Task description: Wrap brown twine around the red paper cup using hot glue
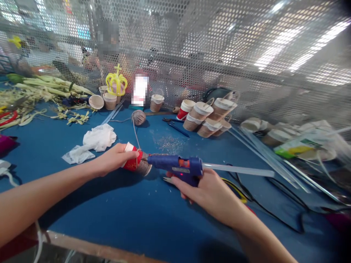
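My left hand [116, 159] is closed around a red paper cup [132, 164] tilted on its side, its white rim toward me and its far end wound with brown twine [143, 168]. From the cup a strand runs back to a twine ball [138, 117]. My right hand [204, 188] grips a blue hot glue gun [175, 164] with a red light lit and a clear glue stick [238, 169] out of its back. The gun's nozzle is at the wound twine; whether it touches is unclear. Metal tips [168, 179] show below the gun by my right fingers.
Twine-wrapped cups [210, 128] stand stacked behind the gun, near blue pliers [178, 128]. Glue sticks [271, 160] and a black cable [263, 204] lie right. Crumpled white tissue [99, 137] is left of the cup. A yellow crown [117, 82] stands before a perforated metal screen [175, 44].
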`<state>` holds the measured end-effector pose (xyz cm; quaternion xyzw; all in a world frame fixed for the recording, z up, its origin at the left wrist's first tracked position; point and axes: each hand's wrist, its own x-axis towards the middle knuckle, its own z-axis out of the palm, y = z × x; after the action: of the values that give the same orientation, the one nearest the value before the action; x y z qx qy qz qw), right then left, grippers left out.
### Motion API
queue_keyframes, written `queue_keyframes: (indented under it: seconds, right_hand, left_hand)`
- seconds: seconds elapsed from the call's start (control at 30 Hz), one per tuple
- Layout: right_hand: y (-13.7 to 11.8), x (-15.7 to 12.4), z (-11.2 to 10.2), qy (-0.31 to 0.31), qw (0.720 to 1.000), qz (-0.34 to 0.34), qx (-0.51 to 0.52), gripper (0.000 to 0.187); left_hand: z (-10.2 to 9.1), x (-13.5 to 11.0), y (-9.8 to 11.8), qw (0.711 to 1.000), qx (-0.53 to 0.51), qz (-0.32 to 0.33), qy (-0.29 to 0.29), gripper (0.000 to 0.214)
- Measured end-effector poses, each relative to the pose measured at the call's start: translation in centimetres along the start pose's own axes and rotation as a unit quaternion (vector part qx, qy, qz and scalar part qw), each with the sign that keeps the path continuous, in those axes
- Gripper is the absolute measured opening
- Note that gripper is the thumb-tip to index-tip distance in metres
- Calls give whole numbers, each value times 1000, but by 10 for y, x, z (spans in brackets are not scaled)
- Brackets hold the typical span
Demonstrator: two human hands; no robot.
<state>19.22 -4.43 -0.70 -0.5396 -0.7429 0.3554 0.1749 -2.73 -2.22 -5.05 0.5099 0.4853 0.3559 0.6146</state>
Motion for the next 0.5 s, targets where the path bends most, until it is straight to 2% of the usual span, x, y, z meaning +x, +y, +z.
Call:
queue_keyframes:
  seconds: [0.13, 0.27, 0.37, 0.5]
  right_hand:
    - [2, -1, 4, 45, 992, -74, -96, 16]
    - [6, -2, 6, 49, 982, -142, -116, 15]
    - [8, -2, 6, 43, 976, -168, -131, 14]
    - [9, -2, 6, 40, 969, -188, -156, 11]
  left_hand:
    - [-1, 1, -1, 999, -36, -3, -24, 21]
    - [-2, 3, -4, 998, -57, -2, -41, 18]
    - [-3, 3, -5, 995, -78, -1, -56, 17]
    - [-2, 3, -4, 996, -73, 0, -44, 17]
